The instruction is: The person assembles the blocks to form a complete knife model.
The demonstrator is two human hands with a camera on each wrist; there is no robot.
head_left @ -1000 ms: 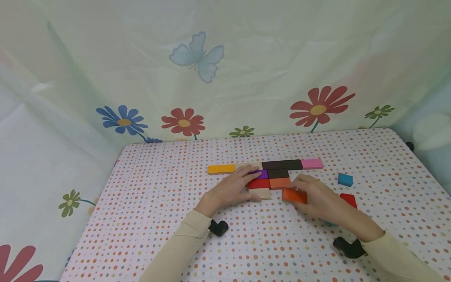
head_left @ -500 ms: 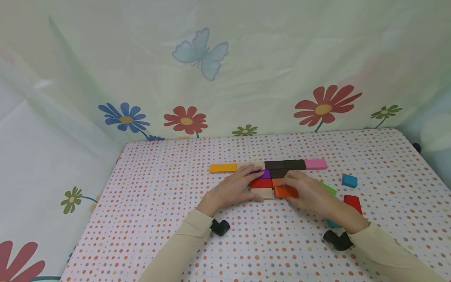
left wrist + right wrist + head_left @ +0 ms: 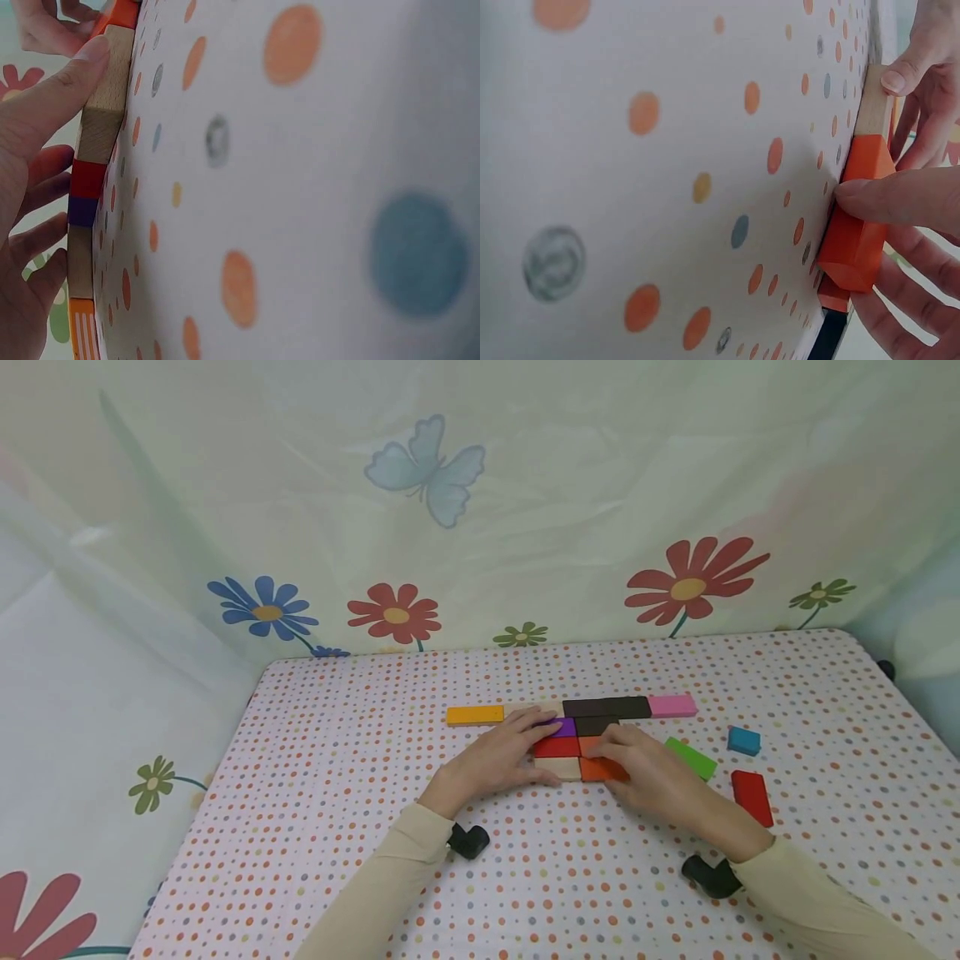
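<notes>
In the head view my right hand (image 3: 652, 777) pinches an orange block (image 3: 602, 770). Its thumb lies on the block's near side in the right wrist view, and its fingers are over the top and far side. The orange block's end meets a plain wooden block (image 3: 558, 767). My left hand (image 3: 491, 760) rests over the left side of the block group, its thumb touching the wooden block. The left fingers reach over a red block (image 3: 557, 747) and a purple block (image 3: 564, 727). Another orange block (image 3: 589, 745) is partly hidden behind the right hand, by a black block (image 3: 597, 726).
A back row holds a yellow block (image 3: 475, 716), a plain wooden piece partly covered, black blocks (image 3: 606, 707) and a pink block (image 3: 672, 706). Loose to the right lie a green block (image 3: 691, 758), a blue block (image 3: 744, 741) and a red block (image 3: 752, 797) on the dotted cloth (image 3: 337, 760).
My right hand has brought the orange block leftward, from apart to against the wooden block's end. The green block has come into view behind that hand. My left hand has stayed in place.
</notes>
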